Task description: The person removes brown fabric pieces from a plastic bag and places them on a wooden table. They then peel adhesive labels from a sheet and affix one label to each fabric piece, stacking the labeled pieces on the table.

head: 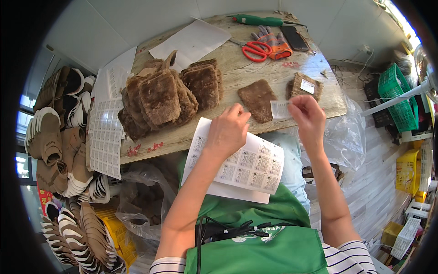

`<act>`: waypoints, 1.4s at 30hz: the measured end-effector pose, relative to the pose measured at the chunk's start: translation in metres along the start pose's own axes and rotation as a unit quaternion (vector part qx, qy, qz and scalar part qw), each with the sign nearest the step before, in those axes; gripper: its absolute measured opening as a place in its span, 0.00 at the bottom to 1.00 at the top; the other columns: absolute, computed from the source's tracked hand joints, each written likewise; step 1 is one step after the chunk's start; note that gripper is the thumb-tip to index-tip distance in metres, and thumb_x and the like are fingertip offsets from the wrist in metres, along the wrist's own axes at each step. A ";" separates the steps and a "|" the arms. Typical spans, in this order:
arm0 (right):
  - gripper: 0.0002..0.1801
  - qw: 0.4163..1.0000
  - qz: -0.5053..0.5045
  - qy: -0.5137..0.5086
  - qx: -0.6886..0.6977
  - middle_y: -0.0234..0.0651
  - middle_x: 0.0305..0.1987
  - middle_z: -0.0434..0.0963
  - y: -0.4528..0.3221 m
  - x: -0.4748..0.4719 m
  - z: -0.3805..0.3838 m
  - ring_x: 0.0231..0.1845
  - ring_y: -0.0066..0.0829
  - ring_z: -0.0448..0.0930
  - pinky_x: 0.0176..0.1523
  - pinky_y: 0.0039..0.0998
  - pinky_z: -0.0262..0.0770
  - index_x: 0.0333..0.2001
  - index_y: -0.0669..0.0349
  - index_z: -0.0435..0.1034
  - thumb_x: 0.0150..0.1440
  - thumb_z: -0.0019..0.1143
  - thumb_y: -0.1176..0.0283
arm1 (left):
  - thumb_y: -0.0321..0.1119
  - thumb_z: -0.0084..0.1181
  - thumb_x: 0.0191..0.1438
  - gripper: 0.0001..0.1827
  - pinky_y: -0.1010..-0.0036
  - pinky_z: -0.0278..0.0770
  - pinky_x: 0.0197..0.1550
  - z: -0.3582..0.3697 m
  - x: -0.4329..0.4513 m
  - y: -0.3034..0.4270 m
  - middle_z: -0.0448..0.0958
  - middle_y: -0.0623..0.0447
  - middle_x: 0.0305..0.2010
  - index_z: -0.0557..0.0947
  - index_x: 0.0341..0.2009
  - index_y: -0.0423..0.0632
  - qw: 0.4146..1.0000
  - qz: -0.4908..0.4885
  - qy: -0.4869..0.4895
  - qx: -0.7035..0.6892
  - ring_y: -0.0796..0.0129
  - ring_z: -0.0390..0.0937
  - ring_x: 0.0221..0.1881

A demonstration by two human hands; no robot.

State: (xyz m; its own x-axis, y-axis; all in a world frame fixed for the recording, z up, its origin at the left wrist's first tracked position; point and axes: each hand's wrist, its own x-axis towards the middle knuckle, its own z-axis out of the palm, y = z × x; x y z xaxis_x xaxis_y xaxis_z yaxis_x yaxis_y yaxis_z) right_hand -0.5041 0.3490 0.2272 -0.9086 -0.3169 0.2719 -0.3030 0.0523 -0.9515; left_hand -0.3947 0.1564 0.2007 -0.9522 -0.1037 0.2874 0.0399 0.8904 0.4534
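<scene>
My right hand point(309, 114) pinches a small white printed label point(280, 109) by its right end, above the table's front edge. Just left of the label lies a flat brown fleece piece point(258, 97). Behind my right hand, another fleece piece point(316, 92) bears a white label point(307, 86) on its upper face. My left hand point(230, 128) is over the upper part of a sheet of printed labels point(260, 162), fingers curled; whether they grip anything is hidden. The sheet slopes over my lap, its lower right part curling up over white paper point(236, 192).
Piled fleece pieces point(159, 99) stand at the table's point(232, 75) left. Toward the back lie red-handled scissors point(256, 51), a work glove point(273, 42), a phone point(294, 38) and a green corded tool point(258, 20). Stacked boots point(51, 137) are left; a fan pole point(393, 96) is right.
</scene>
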 end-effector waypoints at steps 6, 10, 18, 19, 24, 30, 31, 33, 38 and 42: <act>0.07 0.994 0.055 -0.068 -0.067 0.31 0.29 0.81 0.060 0.050 0.023 0.31 0.18 0.78 0.38 0.23 0.76 0.37 0.67 0.76 0.52 0.64 0.81 | 0.27 0.63 0.49 0.20 0.61 0.81 0.45 0.027 0.011 -0.002 0.72 0.48 0.61 0.82 0.50 0.46 0.998 0.001 -0.014 0.063 0.55 0.74 0.54; 0.07 0.989 0.068 -0.118 -0.065 0.28 0.31 0.80 0.085 0.062 0.039 0.32 0.15 0.76 0.36 0.20 0.74 0.39 0.66 0.76 0.55 0.63 0.80 | 0.26 0.61 0.50 0.19 0.61 0.81 0.45 0.030 0.011 -0.004 0.72 0.48 0.61 0.82 0.49 0.46 0.999 -0.007 -0.013 0.037 0.55 0.74 0.53; 0.08 0.985 0.049 -0.133 -0.101 0.35 0.31 0.83 0.094 0.070 0.043 0.32 0.22 0.81 0.39 0.26 0.77 0.37 0.67 0.77 0.52 0.65 0.80 | 0.26 0.61 0.50 0.18 0.60 0.81 0.44 0.032 0.011 -0.007 0.72 0.49 0.60 0.83 0.48 0.45 1.000 -0.013 -0.009 0.020 0.54 0.74 0.52; 0.08 0.985 0.046 -0.134 -0.100 0.38 0.31 0.83 0.094 0.071 0.043 0.32 0.24 0.82 0.39 0.27 0.78 0.36 0.68 0.77 0.51 0.66 0.80 | 0.26 0.61 0.50 0.18 0.60 0.81 0.44 0.031 0.012 -0.006 0.72 0.49 0.60 0.83 0.48 0.45 1.000 -0.016 -0.008 0.018 0.54 0.74 0.51; 0.08 0.977 0.032 -0.139 -0.156 0.34 0.31 0.82 0.093 0.071 0.044 0.32 0.19 0.79 0.39 0.24 0.77 0.38 0.68 0.76 0.52 0.65 0.81 | 0.25 0.60 0.50 0.17 0.59 0.81 0.45 0.030 0.014 -0.006 0.72 0.48 0.59 0.83 0.47 0.45 1.000 -0.019 -0.006 0.009 0.52 0.74 0.51; 0.09 0.976 0.037 -0.138 -0.167 0.36 0.31 0.83 0.097 0.071 0.047 0.31 0.22 0.80 0.39 0.26 0.78 0.38 0.68 0.77 0.51 0.65 0.81 | 0.23 0.59 0.50 0.23 0.57 0.80 0.46 0.036 0.016 -0.010 0.72 0.48 0.57 0.79 0.54 0.47 0.999 -0.037 0.021 -0.029 0.49 0.76 0.52; 0.09 0.975 0.039 -0.138 -0.168 0.36 0.31 0.83 0.097 0.071 0.047 0.31 0.22 0.81 0.39 0.26 0.78 0.38 0.68 0.77 0.51 0.65 0.81 | 0.23 0.59 0.50 0.24 0.57 0.80 0.46 0.034 0.018 -0.007 0.72 0.47 0.57 0.78 0.55 0.47 0.999 -0.043 0.015 -0.026 0.49 0.76 0.53; 0.10 0.975 0.031 -0.130 -0.180 0.37 0.31 0.84 0.100 0.071 0.046 0.32 0.29 0.83 0.39 0.30 0.78 0.37 0.64 0.78 0.50 0.67 0.77 | 0.23 0.59 0.51 0.25 0.57 0.80 0.45 0.034 0.021 -0.006 0.72 0.47 0.56 0.78 0.56 0.47 0.999 -0.046 -0.003 -0.008 0.49 0.76 0.53; 0.11 0.970 0.024 -0.130 -0.203 0.36 0.30 0.83 0.098 0.069 0.046 0.31 0.30 0.83 0.38 0.31 0.78 0.37 0.62 0.78 0.48 0.69 0.75 | 0.22 0.58 0.50 0.24 0.58 0.82 0.42 0.038 0.023 -0.005 0.71 0.48 0.56 0.80 0.54 0.47 0.999 -0.034 -0.020 0.036 0.51 0.77 0.51; 0.17 0.960 -0.003 -0.135 -0.246 0.35 0.27 0.81 0.087 0.069 0.048 0.28 0.26 0.80 0.36 0.28 0.77 0.39 0.65 0.75 0.46 0.73 0.75 | 0.22 0.58 0.48 0.23 0.60 0.83 0.39 0.043 0.023 -0.007 0.70 0.49 0.60 0.80 0.52 0.45 0.997 0.001 0.001 0.075 0.53 0.75 0.47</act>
State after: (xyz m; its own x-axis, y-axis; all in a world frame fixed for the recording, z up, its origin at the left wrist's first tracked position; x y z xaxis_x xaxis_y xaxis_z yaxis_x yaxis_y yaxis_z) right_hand -0.5791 0.2866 0.1562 -0.8190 -0.5490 0.1667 -0.4674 0.4699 -0.7488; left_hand -0.4300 0.1667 0.1675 -0.9513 -0.1030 0.2904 -0.0046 0.9470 0.3211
